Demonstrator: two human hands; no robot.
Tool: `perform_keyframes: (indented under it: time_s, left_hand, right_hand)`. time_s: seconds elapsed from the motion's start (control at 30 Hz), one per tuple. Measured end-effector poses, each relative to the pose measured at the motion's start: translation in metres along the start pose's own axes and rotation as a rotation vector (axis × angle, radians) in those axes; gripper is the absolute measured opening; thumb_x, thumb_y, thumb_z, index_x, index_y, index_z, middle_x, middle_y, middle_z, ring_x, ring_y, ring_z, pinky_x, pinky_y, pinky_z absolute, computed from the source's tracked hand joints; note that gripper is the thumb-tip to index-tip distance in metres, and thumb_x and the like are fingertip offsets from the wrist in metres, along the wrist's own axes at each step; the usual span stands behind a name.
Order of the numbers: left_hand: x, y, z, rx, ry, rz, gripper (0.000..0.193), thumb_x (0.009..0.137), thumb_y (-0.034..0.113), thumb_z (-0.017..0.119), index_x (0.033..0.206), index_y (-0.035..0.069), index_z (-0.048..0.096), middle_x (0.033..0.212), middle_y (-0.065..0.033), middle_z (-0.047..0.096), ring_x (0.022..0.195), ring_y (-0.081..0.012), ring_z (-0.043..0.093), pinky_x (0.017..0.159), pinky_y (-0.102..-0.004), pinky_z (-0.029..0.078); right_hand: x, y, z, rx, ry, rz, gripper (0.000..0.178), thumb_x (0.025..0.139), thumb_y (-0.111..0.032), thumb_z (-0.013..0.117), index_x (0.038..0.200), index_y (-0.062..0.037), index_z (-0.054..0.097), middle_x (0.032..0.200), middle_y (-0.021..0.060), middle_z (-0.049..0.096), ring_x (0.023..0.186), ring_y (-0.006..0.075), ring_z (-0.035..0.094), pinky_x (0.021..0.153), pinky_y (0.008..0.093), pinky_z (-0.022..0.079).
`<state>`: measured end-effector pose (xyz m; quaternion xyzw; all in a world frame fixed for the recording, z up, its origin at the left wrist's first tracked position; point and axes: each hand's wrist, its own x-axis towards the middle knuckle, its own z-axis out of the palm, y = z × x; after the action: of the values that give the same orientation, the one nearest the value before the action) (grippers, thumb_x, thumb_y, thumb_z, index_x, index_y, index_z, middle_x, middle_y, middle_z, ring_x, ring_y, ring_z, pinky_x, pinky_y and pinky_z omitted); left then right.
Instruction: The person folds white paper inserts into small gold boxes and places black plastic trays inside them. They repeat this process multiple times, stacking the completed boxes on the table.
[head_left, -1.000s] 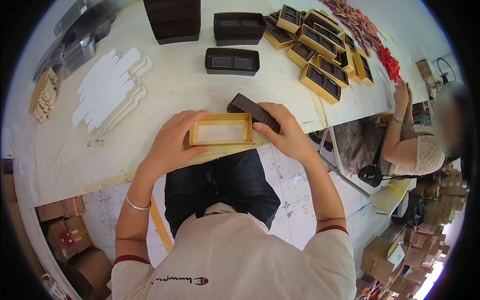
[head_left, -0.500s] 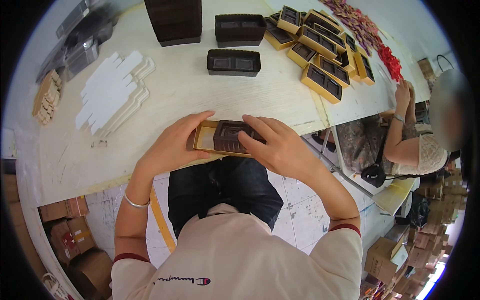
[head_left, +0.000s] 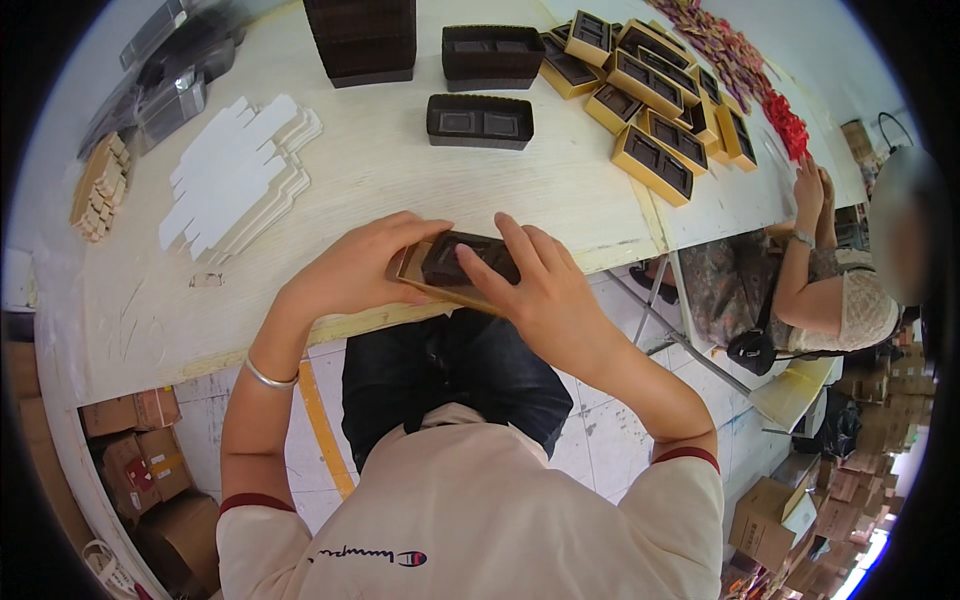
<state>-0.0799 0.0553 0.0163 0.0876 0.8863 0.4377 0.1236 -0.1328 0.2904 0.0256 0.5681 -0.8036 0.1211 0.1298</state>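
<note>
At the table's near edge, my left hand [head_left: 365, 262] grips the left end of a small gold cardboard box [head_left: 410, 268], thumb and fingers on its opposite sides. A dark brown plastic tray [head_left: 440, 262] with moulded hollows sits partly inside the box, which is tilted. My right hand [head_left: 545, 285] lies over the right end, its fingers on the tray and the box's side; it hides that end. Beyond them stand a single brown tray [head_left: 480, 123] and a short stack of such trays [head_left: 490, 58].
A tall brown tray stack [head_left: 360, 45] stands at the back. White flat card blanks [head_left: 235, 180] and small wooden-coloured pieces [head_left: 100, 190] lie left. Gold boxes with trays [head_left: 652, 165] are heaped right. Farther right, a co-worker's hands [head_left: 812, 185] are near red ribbon-like pieces [head_left: 785, 125].
The tray has shifted left and sits lower in the gold box. The box has tilted, and my left fingers have moved in closer around its end.
</note>
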Motion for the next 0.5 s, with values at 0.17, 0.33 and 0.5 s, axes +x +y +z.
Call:
perform_keyframes:
  time_s: [0.17, 0.33, 0.5]
  left_hand:
    - [-0.001, 0.001, -0.002, 0.049, 0.018, 0.045, 0.074, 0.065, 0.004, 0.08, 0.133, 0.005, 0.05, 0.122, -0.0113, 0.055, 0.111, -0.0264, 0.054, 0.098, -0.0341, 0.044]
    - [0.002, -0.004, 0.002, 0.076, 0.052, 0.103, 0.071, 0.065, 0.008, 0.081, 0.13, 0.008, 0.052, 0.117, -0.0118, 0.059, 0.108, -0.0301, 0.057, 0.095, -0.0361, 0.047]
    - [0.0, -0.011, -0.001, 0.049, 0.059, 0.091, 0.073, 0.066, 0.006, 0.08, 0.133, 0.008, 0.05, 0.123, -0.011, 0.055, 0.11, -0.0293, 0.056, 0.095, -0.034, 0.047]
  right_hand:
    - [-0.003, 0.0, 0.004, 0.068, -0.02, -0.011, 0.05, 0.077, -0.007, 0.061, 0.126, -0.0047, 0.053, 0.127, 0.0268, 0.045, 0.11, 0.0352, 0.049, 0.092, 0.0387, 0.043]
    - [0.003, 0.0, 0.005, 0.351, -0.051, -0.012, 0.051, 0.079, -0.009, 0.064, 0.128, -0.0078, 0.052, 0.132, 0.0267, 0.043, 0.121, 0.0373, 0.045, 0.101, 0.0422, 0.037]
    - [0.003, 0.014, -0.022, 0.519, -0.099, 0.036, 0.051, 0.077, -0.012, 0.071, 0.125, -0.0078, 0.056, 0.132, 0.0247, 0.044, 0.121, 0.0396, 0.046, 0.1, 0.0433, 0.038]
